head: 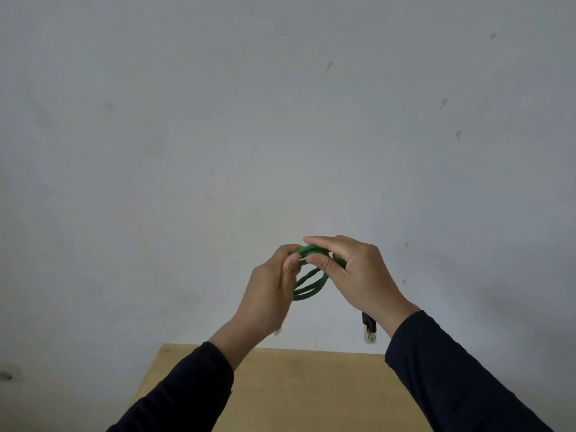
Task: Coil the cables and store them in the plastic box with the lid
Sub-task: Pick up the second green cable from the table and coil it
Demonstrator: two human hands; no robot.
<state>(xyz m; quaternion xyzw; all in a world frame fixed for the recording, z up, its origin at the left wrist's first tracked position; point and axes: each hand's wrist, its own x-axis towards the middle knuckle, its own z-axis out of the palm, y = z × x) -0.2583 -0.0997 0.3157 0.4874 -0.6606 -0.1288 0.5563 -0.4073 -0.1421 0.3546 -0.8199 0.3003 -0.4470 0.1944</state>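
- A plain pale grey wall (pixel 218 120) fills most of the view; a light wooden table (pixel 311 388) sits low in the frame beneath your arms.
- You hold a green cable (pixel 311 283), gathered into a few loops, in the air above the table's far edge.
- Your left hand (pixel 271 294) pinches the loops at the top, thumb against fingers.
- Your right hand (pixel 358 272) closes its thumb and fingers on the same bundle.
- A dark plug (pixel 369 328) dangles below your right wrist.
- Both sleeves (pixel 452 378) are dark.
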